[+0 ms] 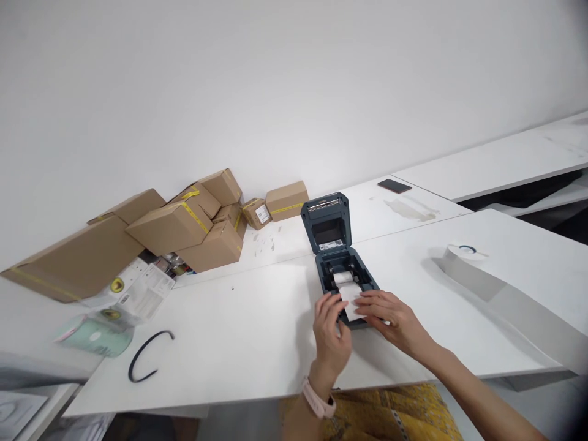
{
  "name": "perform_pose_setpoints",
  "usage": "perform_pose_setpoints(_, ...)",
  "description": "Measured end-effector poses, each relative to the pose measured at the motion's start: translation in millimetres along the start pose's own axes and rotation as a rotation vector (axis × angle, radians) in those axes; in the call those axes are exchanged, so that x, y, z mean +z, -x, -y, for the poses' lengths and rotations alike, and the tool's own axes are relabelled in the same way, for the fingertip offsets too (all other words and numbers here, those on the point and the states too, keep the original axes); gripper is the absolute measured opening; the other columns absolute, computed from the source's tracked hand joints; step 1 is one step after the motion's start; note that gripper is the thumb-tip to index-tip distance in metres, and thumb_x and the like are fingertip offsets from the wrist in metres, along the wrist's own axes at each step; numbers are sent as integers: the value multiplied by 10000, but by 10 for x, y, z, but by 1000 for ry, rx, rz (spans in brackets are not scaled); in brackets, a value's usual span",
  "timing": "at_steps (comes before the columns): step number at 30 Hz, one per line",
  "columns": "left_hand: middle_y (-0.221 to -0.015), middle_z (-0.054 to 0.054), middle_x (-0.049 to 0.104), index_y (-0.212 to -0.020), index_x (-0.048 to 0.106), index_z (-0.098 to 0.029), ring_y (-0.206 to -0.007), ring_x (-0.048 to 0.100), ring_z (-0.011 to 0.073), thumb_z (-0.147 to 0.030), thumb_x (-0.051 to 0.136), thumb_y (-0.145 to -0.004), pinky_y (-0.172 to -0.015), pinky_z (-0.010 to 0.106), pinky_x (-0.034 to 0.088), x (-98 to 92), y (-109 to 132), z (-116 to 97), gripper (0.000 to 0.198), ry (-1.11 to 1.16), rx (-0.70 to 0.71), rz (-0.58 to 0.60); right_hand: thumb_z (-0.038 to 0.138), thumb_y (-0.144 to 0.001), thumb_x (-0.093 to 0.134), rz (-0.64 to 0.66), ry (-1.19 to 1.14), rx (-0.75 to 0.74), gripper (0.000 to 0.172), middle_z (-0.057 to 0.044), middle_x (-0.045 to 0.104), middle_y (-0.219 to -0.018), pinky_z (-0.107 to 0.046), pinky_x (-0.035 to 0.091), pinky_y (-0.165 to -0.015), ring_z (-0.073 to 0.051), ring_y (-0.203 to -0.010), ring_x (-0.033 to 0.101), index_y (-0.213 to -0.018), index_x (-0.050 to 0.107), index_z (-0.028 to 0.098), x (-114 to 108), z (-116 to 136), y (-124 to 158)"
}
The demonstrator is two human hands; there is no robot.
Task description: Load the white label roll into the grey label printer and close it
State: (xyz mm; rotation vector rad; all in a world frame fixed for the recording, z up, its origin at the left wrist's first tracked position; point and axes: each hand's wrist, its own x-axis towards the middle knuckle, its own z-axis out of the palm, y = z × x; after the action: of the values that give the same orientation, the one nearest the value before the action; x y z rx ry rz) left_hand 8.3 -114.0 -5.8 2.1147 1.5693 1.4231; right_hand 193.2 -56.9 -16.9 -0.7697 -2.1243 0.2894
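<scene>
The paper roll (342,277) is set in the printer (331,248), not yet shut, and its end (351,301) is held by the left hand (331,335) and right hand (391,316).

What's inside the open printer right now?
A white label roll sits inside the printer, its strip drawn forward over the front edge. The left hand and right hand cover the strip's end and the front edge.

Packing/shipping office: taped cartons (184,226), label printer (337,257), white desks (239,331).
</scene>
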Motion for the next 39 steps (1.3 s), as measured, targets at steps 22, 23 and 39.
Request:
perform_pose_setpoints(22,-821,35,709,-866,678,-248,-835,661,185,-91,534,-897,-893,424,547,217,178,-105,215,-247,261,-167,488,-966,422,-306,-59,224,432,-76,551,-1398,-503,383,-1106,-274,-1316,478,-1331,548,295,-560,-236,-948)
perform_pose_setpoints(23,-816,35,706,-866,675,-243,-830,660,182,-86,526,-899,-884,416,549,207,171,-113,219,-240,260,-163,526,-965,396,-281,-65,251,496,-85,489,-1458,-514,357,-1120,-280,-1363,418,-1383,493,278,-595,-306,-1169)
perform_pose_setpoints(39,-884,69,692,-887,670,-219,-925,623,200,-15,567,-844,-843,351,545,219,205,-67,233,-324,317,-130,526,-944,410,-212,-314,322,391,-42,657,-1091,-421,442,-977,-232,-1047,583,-1006,650,223,-613,-326,-1941)
